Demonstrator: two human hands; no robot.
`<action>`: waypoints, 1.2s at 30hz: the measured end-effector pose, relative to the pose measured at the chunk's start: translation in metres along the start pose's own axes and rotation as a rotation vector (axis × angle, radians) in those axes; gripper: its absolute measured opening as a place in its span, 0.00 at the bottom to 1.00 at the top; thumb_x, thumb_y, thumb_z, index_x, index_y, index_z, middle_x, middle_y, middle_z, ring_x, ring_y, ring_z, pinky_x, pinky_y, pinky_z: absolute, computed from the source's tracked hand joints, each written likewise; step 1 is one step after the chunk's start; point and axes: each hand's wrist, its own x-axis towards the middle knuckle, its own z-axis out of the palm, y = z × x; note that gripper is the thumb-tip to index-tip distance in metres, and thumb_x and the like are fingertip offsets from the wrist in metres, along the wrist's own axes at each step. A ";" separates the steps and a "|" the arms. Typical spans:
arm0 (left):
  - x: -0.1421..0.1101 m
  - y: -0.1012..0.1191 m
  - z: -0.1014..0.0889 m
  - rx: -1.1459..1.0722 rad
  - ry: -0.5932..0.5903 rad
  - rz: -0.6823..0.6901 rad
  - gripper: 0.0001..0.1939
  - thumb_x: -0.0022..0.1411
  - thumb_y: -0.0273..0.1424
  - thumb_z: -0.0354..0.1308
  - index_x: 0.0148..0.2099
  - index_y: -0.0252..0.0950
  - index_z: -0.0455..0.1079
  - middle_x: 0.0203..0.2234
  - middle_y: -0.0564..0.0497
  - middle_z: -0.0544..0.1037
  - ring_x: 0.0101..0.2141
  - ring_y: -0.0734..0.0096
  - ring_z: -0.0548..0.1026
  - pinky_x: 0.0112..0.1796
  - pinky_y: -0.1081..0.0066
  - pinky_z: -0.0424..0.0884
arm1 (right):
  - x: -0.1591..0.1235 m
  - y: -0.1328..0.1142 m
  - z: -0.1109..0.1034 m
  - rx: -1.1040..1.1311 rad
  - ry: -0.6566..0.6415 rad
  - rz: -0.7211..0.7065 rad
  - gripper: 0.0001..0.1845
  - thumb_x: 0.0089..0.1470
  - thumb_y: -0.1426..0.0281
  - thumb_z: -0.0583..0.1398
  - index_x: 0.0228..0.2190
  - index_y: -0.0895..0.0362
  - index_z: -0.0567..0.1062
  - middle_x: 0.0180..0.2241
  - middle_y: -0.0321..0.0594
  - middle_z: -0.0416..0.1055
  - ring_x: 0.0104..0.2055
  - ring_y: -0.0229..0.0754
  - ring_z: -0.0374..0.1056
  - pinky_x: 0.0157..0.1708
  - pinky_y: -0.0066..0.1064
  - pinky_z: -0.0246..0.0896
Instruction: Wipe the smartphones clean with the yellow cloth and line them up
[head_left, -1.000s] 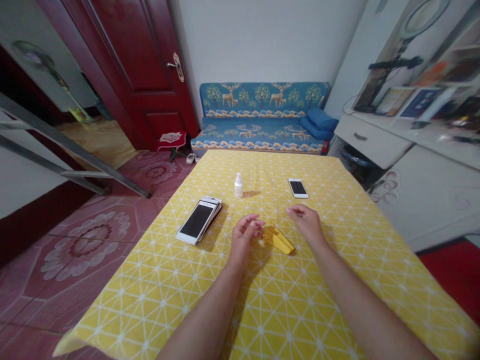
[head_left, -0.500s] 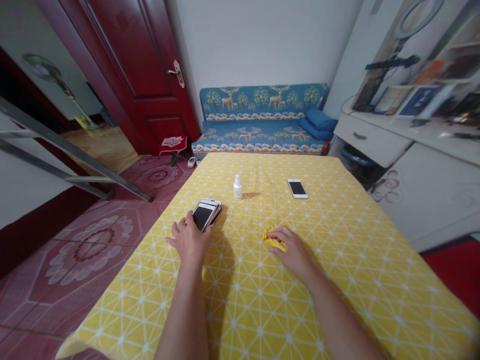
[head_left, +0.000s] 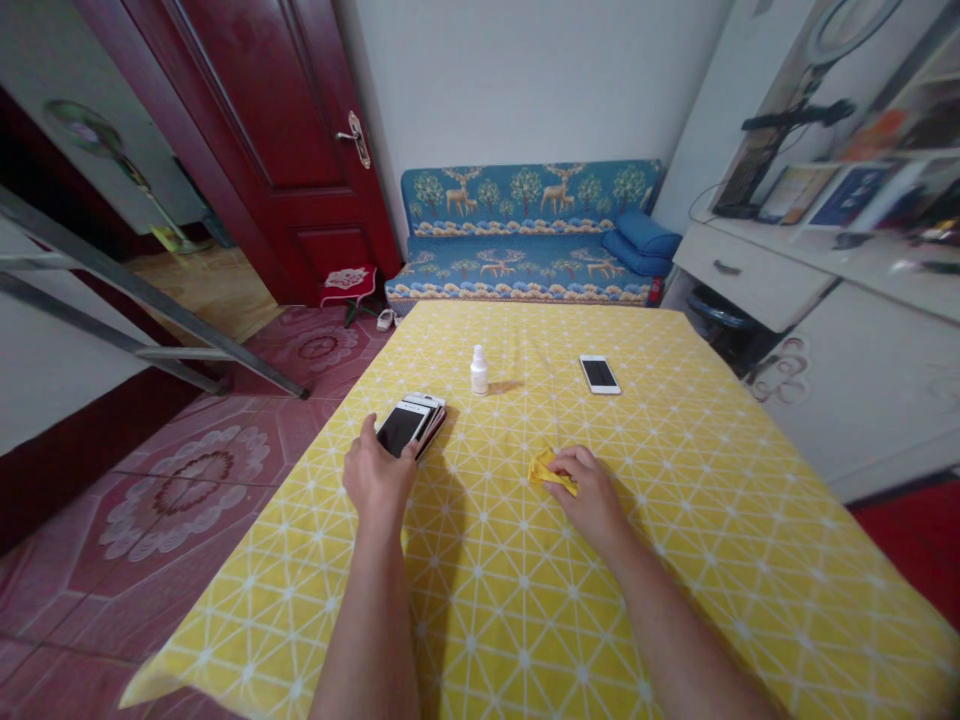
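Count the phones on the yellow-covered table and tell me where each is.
At least 3. A lone white phone lies toward the far right; the stack of phones at the left hand holds two or more, lower ones possibly hidden.

No text, brand, number or sign can be read. The white bottle [head_left: 479, 374] on the table has a surface too small and faint for any print to be made out. The white phone [head_left: 400, 429] on top of the stack has a dark screen and no legible name on its frame. On the desk at right, the blue cover [head_left: 847, 195] and the tan cover [head_left: 799, 194] beside it are too blurred for any lettering to be read
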 end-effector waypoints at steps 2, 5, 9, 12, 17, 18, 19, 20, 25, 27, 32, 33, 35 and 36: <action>-0.001 0.003 -0.001 -0.007 0.039 -0.022 0.38 0.53 0.42 0.60 0.63 0.35 0.56 0.49 0.35 0.73 0.50 0.47 0.71 0.47 0.56 0.67 | 0.000 0.001 0.000 -0.011 -0.001 -0.006 0.05 0.49 0.73 0.61 0.30 0.50 0.74 0.37 0.38 0.68 0.43 0.44 0.68 0.45 0.39 0.64; -0.004 0.008 -0.002 0.007 0.120 -0.042 0.40 0.51 0.40 0.63 0.63 0.36 0.56 0.49 0.36 0.73 0.50 0.47 0.71 0.47 0.55 0.67 | 0.000 -0.001 0.000 -0.019 -0.003 -0.015 0.05 0.49 0.73 0.60 0.29 0.50 0.73 0.36 0.38 0.69 0.42 0.44 0.68 0.44 0.38 0.64; -0.009 0.016 -0.008 -0.095 0.265 0.005 0.41 0.49 0.38 0.64 0.63 0.38 0.55 0.50 0.40 0.73 0.51 0.50 0.70 0.50 0.56 0.65 | 0.000 -0.005 0.000 0.028 0.013 -0.028 0.03 0.51 0.71 0.59 0.29 0.50 0.73 0.36 0.39 0.71 0.42 0.45 0.68 0.44 0.37 0.63; -0.016 0.026 -0.012 -0.346 0.356 0.017 0.37 0.51 0.38 0.63 0.62 0.40 0.56 0.52 0.44 0.72 0.50 0.56 0.71 0.50 0.61 0.66 | 0.001 -0.005 -0.003 0.090 0.094 0.076 0.03 0.54 0.66 0.58 0.31 0.48 0.73 0.34 0.37 0.73 0.38 0.44 0.69 0.40 0.35 0.62; -0.042 0.055 -0.002 -1.127 -0.021 -0.047 0.22 0.48 0.40 0.67 0.43 0.37 0.68 0.35 0.51 0.76 0.36 0.67 0.75 0.37 0.70 0.71 | 0.004 0.001 -0.010 0.353 0.299 0.363 0.11 0.52 0.57 0.60 0.31 0.50 0.72 0.26 0.34 0.69 0.28 0.42 0.65 0.26 0.30 0.60; -0.049 0.060 0.004 -1.326 -0.182 -0.130 0.20 0.49 0.40 0.66 0.41 0.37 0.68 0.33 0.52 0.75 0.33 0.70 0.75 0.34 0.72 0.71 | 0.005 0.002 -0.012 0.450 0.335 0.416 0.12 0.51 0.56 0.60 0.31 0.51 0.72 0.25 0.33 0.68 0.26 0.40 0.63 0.23 0.28 0.58; -0.057 0.065 0.010 -1.473 -0.387 -0.223 0.18 0.49 0.40 0.67 0.39 0.37 0.68 0.30 0.54 0.75 0.30 0.73 0.74 0.31 0.74 0.71 | 0.005 0.003 -0.013 0.562 0.379 0.459 0.12 0.50 0.56 0.62 0.31 0.51 0.71 0.24 0.31 0.67 0.24 0.38 0.62 0.21 0.27 0.57; -0.064 0.068 0.016 -1.555 -0.594 -0.320 0.17 0.48 0.38 0.68 0.37 0.36 0.67 0.27 0.54 0.74 0.27 0.74 0.74 0.28 0.75 0.70 | 0.005 0.004 -0.015 0.672 0.428 0.487 0.13 0.48 0.56 0.64 0.30 0.51 0.71 0.24 0.30 0.66 0.24 0.36 0.61 0.20 0.25 0.57; -0.091 0.065 0.040 -1.663 -1.184 -0.514 0.19 0.55 0.32 0.65 0.48 0.33 0.68 0.40 0.44 0.79 0.35 0.65 0.79 0.34 0.70 0.74 | 0.004 0.005 -0.024 0.985 0.550 0.531 0.17 0.40 0.57 0.69 0.27 0.53 0.70 0.25 0.30 0.68 0.25 0.34 0.65 0.23 0.24 0.62; -0.095 0.058 0.045 -1.699 -1.353 -0.442 0.25 0.59 0.35 0.62 0.56 0.32 0.64 0.48 0.36 0.76 0.41 0.56 0.79 0.38 0.64 0.75 | 0.003 0.004 -0.026 1.048 0.512 0.535 0.18 0.38 0.60 0.70 0.29 0.53 0.72 0.27 0.30 0.70 0.26 0.34 0.67 0.25 0.24 0.64; -0.098 0.042 0.052 -1.805 -1.736 -0.403 0.32 0.65 0.46 0.48 0.63 0.29 0.58 0.60 0.31 0.62 0.55 0.40 0.68 0.45 0.48 0.70 | 0.001 0.002 -0.023 1.031 0.435 0.532 0.23 0.34 0.64 0.72 0.35 0.56 0.74 0.30 0.33 0.74 0.29 0.35 0.69 0.29 0.24 0.64; -0.099 0.041 0.053 -1.819 -1.761 -0.392 0.32 0.66 0.46 0.46 0.64 0.29 0.58 0.62 0.31 0.60 0.56 0.39 0.66 0.47 0.47 0.69 | 0.000 0.001 -0.021 1.019 0.437 0.538 0.23 0.34 0.64 0.72 0.35 0.56 0.75 0.30 0.34 0.74 0.29 0.35 0.69 0.29 0.25 0.64; -0.099 0.039 0.054 -1.824 -1.775 -0.371 0.31 0.67 0.45 0.44 0.64 0.28 0.58 0.63 0.32 0.58 0.58 0.39 0.64 0.49 0.45 0.66 | -0.002 -0.003 -0.019 0.963 0.426 0.544 0.22 0.36 0.62 0.71 0.35 0.57 0.75 0.30 0.35 0.73 0.29 0.37 0.68 0.29 0.27 0.63; -0.099 0.039 0.055 -1.821 -1.780 -0.361 0.31 0.67 0.45 0.44 0.64 0.29 0.58 0.63 0.32 0.57 0.58 0.39 0.63 0.50 0.44 0.65 | -0.003 -0.006 -0.019 0.908 0.409 0.544 0.22 0.38 0.61 0.70 0.36 0.57 0.75 0.30 0.35 0.73 0.29 0.37 0.68 0.28 0.27 0.63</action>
